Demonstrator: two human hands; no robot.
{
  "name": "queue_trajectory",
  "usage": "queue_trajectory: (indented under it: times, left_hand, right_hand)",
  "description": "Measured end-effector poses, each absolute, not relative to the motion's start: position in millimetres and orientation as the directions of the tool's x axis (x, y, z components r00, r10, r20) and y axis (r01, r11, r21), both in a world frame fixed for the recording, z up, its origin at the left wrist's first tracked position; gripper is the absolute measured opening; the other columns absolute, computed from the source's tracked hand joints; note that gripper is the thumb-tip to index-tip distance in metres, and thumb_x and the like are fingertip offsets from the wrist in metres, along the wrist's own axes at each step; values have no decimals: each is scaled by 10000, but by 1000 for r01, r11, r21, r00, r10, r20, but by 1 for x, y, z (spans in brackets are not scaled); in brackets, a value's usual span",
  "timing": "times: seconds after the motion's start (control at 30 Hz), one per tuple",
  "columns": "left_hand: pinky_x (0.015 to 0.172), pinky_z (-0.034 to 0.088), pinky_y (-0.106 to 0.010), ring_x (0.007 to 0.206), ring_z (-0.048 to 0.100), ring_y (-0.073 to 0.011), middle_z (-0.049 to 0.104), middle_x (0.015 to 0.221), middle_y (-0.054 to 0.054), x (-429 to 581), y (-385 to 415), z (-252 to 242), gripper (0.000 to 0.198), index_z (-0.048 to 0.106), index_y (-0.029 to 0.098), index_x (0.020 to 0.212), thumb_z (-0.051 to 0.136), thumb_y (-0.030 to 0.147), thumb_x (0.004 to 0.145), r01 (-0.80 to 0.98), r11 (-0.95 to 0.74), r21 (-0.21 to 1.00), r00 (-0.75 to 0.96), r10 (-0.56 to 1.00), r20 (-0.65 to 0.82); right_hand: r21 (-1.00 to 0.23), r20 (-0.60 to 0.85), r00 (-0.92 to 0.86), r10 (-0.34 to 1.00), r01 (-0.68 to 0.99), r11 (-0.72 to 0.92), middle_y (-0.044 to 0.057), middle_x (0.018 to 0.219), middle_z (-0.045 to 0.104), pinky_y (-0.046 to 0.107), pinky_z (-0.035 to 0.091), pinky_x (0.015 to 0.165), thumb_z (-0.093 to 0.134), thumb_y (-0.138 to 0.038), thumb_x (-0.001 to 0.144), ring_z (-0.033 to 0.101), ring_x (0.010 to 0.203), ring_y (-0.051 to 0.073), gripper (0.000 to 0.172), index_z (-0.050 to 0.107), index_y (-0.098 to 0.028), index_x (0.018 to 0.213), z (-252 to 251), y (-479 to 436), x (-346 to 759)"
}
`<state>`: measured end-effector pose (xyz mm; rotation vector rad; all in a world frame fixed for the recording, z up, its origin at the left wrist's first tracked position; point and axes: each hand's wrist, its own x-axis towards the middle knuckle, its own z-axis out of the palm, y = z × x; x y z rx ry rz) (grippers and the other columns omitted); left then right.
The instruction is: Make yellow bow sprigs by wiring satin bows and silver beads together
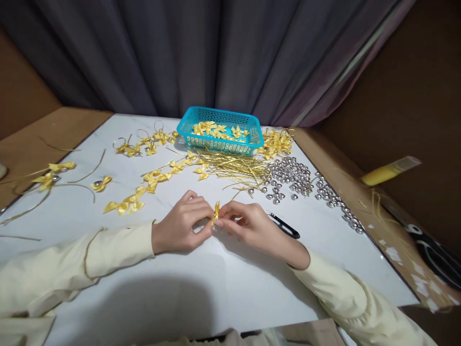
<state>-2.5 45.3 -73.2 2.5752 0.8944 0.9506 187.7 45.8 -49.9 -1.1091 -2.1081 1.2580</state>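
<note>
Above the white board, a small yellow ribbon bow (216, 212) is pinched between both hands. My left hand (185, 222) grips it from the left with thumb and fingertips, the other fingers curled. From the right, my right hand (248, 223) closes thumb and forefinger on the same bow. Part of the bow is hidden behind the fingertips. Just beyond my hands lie loose yellow bows (153, 180) in a slanting row and a bundle of gold cords (234, 166). A pile of silver heart-shaped pieces (291, 173) is spread to the right.
A teal basket (220, 146) with yellow bows stands at the back, beside a heap of bows (279, 142). Beside my right wrist lies a black tool (284, 226). Scissors (437, 254) and a yellow tube (391, 171) lie at the right. Bows with cords (46, 180) are at the left.
</note>
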Motion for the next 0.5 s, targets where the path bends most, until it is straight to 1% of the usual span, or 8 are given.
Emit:
queue_trajectory:
  times: [0.07,0.13,0.23,0.3,0.37,0.5]
  left_hand:
    - [674,367,-341,617,534,-154,615,642,-27,-2,45,-73,146,547,165,693,460,158,811,471,-784,404,600,621,505]
    - [681,367,-344,620,538,-156,620,651,-31,-2,44,-73,147,554,165,700,459,159,812,477,-795,375,607,606,514]
    - [694,368,-349,629,548,-158,638,668,-40,-2,43,-74,163,572,161,718,453,143,828,476,-816,329,620,576,532]
    - [697,365,-353,633,552,-159,650,678,-45,-2,43,-74,161,578,159,728,458,142,833,473,-824,312,627,564,538]
    - [701,360,-357,634,550,-159,654,684,-45,-2,43,-74,148,579,156,737,465,141,831,476,-820,318,626,570,533]
    - [703,353,-356,620,535,-152,630,657,-32,-1,43,-74,135,572,153,724,477,137,819,490,-784,381,608,621,495]
  right_hand:
    - [-875,-47,-575,817,418,244,3,673,636,185,432,535,608,-337,837,570,619,106,186,604,-155,800,-48,45,187]
    - [-871,-53,-569,820,428,241,2,655,628,183,425,524,602,-324,834,564,609,105,182,598,-151,779,-48,44,186]
    - [-856,-32,-560,828,443,266,5,651,628,187,431,525,546,-219,838,557,586,100,110,583,-149,763,-48,44,186]
    - [-851,-25,-558,830,448,276,1,641,627,192,437,529,521,-158,815,556,570,100,76,575,-151,762,-50,44,186]
    - [-853,-24,-554,832,446,272,-4,636,629,196,441,533,512,-126,793,559,558,99,72,569,-155,760,-52,45,187]
    - [-848,-29,-532,846,461,261,-4,652,645,203,444,537,495,-96,776,560,546,97,93,565,-157,770,-54,45,187]
